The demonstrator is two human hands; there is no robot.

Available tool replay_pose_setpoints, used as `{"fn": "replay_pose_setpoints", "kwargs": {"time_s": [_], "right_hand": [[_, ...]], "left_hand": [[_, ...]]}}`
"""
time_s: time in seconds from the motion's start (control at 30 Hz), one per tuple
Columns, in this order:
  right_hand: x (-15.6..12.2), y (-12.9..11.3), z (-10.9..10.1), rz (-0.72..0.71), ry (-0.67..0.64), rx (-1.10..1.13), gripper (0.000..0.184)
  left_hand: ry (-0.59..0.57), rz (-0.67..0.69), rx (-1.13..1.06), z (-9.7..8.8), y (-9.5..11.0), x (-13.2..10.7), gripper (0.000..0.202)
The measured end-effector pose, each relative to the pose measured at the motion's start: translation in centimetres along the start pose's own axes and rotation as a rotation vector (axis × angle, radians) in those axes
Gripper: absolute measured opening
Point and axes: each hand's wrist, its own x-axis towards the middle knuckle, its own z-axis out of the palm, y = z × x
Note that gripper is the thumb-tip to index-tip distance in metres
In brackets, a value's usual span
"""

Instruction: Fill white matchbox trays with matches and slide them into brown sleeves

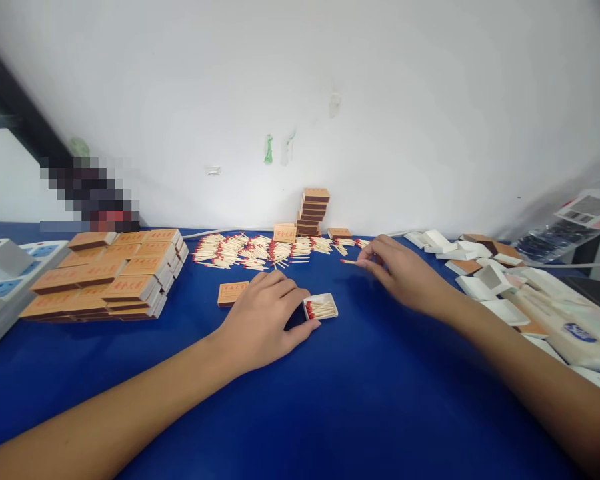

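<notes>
My left hand (270, 317) lies on the blue table, thumb and index finger at the left end of a small white matchbox tray (333, 313), steadying it. Red-tipped matches (321, 309) partly fill that tray. Just left of the hand is an orange matchbox sleeve or box (231, 293), partly covered by the fingers. Pinched between thumb and fingertips of my right hand (383, 260) is a match (349, 262), its red head pointing left. Loose matches (253, 250) spread in heaps along the back, beyond both hands.
Stacked matchboxes (130, 273) stand at left beside a power strip (17, 273). Against the wall (300, 100) rises a narrow matchbox pile (314, 210). White trays and sleeves (485, 280) litter the right side, near a tissue pack (575, 327) and a plastic-wrapped bundle (555, 240).
</notes>
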Motion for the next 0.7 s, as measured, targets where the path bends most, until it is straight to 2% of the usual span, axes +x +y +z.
{"fn": "replay_pose_setpoints", "kwargs": {"time_s": [0.13, 0.23, 0.37, 0.7], "right_hand": [[-1.2, -4.5, 0.4, -0.152, -0.086, 0.09, 0.015], [-2.1, -6.5, 1.2, -0.209, -0.132, 0.081, 0.009], [-2.5, -7.1, 1.6, -0.23, -0.107, 0.04, 0.008], [-2.5, -7.0, 1.1, -0.244, -0.115, 0.081, 0.009]], "left_hand": [[-0.002, -0.003, 0.003, 0.0, 0.0, 0.1, 0.029], [0.001, -0.002, -0.003, 0.0, 0.0, 0.1, 0.027], [0.009, 0.007, -0.006, 0.0, 0.0, 0.1, 0.027], [-0.013, 0.021, -0.036, 0.0, 0.1, 0.0, 0.029]]}}
